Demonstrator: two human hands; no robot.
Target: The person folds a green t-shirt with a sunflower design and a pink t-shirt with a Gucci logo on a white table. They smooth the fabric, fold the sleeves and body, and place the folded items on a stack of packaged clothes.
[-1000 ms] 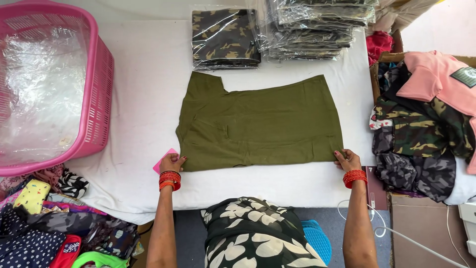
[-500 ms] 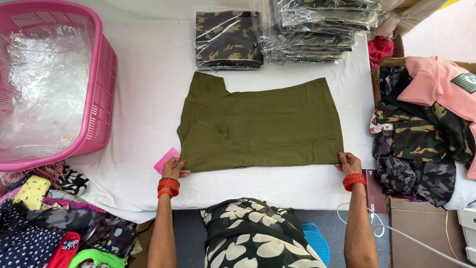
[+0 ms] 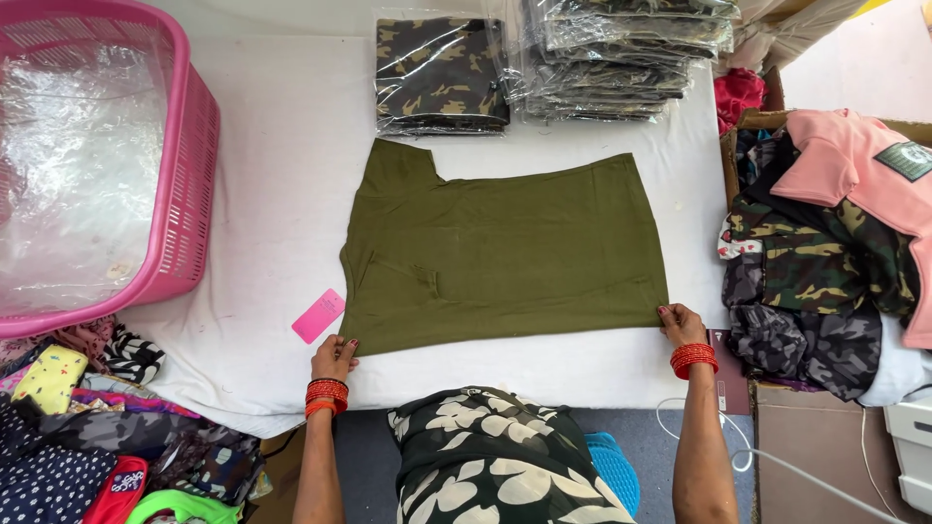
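We judge the olive-green T-shirt (image 3: 505,254) light, soft and limp on the worktop (image 3: 282,175); our left hand (image 3: 333,356) and right hand (image 3: 681,323) have fingers pinched on its near corners, the best hold.

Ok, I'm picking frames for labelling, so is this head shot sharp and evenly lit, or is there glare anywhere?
Head view: sharp and evenly lit, olive garment and both hands, left hand, right hand, crisp; soft shadows only; glare on the clear plastic in the pink basket and on the bagged stacks; top right corner washed out.
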